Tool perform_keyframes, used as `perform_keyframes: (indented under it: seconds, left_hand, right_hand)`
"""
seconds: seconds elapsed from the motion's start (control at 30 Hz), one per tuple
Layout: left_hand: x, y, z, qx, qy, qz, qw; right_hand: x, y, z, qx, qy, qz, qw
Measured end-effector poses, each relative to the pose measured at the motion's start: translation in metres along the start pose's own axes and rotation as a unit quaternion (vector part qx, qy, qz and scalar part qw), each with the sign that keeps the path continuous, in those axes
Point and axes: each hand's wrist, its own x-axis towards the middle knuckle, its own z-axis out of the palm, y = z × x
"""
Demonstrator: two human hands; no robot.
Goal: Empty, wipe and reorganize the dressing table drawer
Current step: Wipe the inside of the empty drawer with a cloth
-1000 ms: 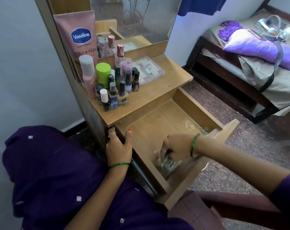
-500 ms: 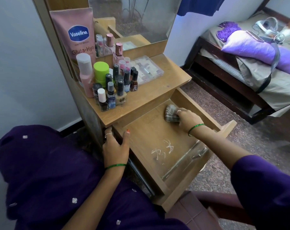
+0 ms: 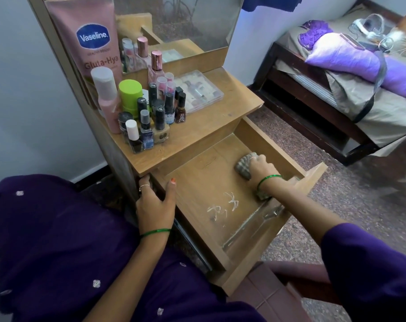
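The drawer [image 3: 248, 256] stands pulled right out, its wooden floor bare apart from some pale scratchy streaks [image 3: 223, 205] near the front. Right hand [image 3: 260, 168] is down inside it, fingers curled over a grey bunched cloth [image 3: 242, 167], pressing it to the drawer floor close to the right wall, towards the back. More grey cloth shows below the wrist, beside the green bangle [image 3: 268, 180]. Left hand [image 3: 155, 205] grips the left wall of the drawer up by the cabinet, thumb hooked over the inner side, fingers wrapped round the outside, a ring on one finger.

Up on the surface [image 3: 209, 119] above, a crowd of nail polish bottles [image 3: 155, 122] stands bunched at the left, with a green-capped container [image 3: 130, 94], a pink bottle [image 3: 109, 101] and a tall pink lotion tube [image 3: 93, 40] leaning by the mirror [image 3: 197, 19]. A clear plastic box [image 3: 197, 91] lies flat just right of the bottles. Off to the right, a bed [image 3: 336, 89] carries a purple pillow [image 3: 360, 59].
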Motion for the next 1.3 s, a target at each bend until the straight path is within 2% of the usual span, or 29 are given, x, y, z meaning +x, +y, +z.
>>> perform_keyframes:
  seconds: [0.23, 0.37, 0.47, 0.53, 0.6, 0.73, 0.83, 0.97, 1.07, 1.13, 1.3]
  left_hand:
    - [0.001, -0.001, 0.003, 0.01, 0.015, -0.008, 1.0]
    - [0.001, 0.0, 0.002, 0.008, 0.013, -0.009, 1.0]
    - [0.001, -0.001, 0.001, 0.004, 0.011, -0.009, 1.0]
    - [0.002, -0.002, 0.0, 0.001, 0.011, -0.007, 1.0]
    - [0.002, -0.003, 0.0, 0.001, 0.01, -0.007, 1.0]
    - [0.001, -0.003, 0.0, -0.003, 0.006, -0.008, 1.0]
    - [0.0, -0.001, -0.001, -0.008, 0.006, -0.006, 1.0]
    - [-0.001, -0.001, 0.0, 0.0, 0.008, -0.003, 1.0]
    - [-0.001, 0.0, -0.001, 0.004, 0.008, -0.001, 1.0]
    - [-0.002, 0.0, -0.002, 0.006, 0.01, 0.001, 1.0]
    - [-0.002, 0.001, -0.002, 0.007, 0.008, -0.006, 1.0]
  right_hand:
    - [-0.063, -0.059, 0.024, 0.023, -0.031, -0.098, 0.994]
    - [-0.081, -0.075, 0.014, 0.078, -0.111, -0.192, 0.972]
    - [-0.077, -0.064, -0.005, 0.176, -0.192, -0.159, 0.952]
    - [-0.065, -0.047, -0.017, 0.207, -0.177, -0.127, 0.954]
    - [-0.049, -0.026, -0.027, 0.209, -0.125, -0.091, 0.966]
    - [-0.026, -0.001, -0.031, 0.121, -0.031, -0.023, 0.992]
    - [-0.022, -0.004, -0.013, 0.028, -0.047, -0.017, 0.998]
    - [-0.028, -0.024, 0.012, 0.029, -0.052, -0.002, 0.998]
    - [-0.04, -0.042, 0.023, 0.024, -0.069, 0.015, 0.997]
    - [-0.052, -0.054, 0.023, 0.017, -0.09, -0.006, 0.996]
    - [-0.079, -0.058, -0.001, 0.099, -0.201, -0.065, 0.972]
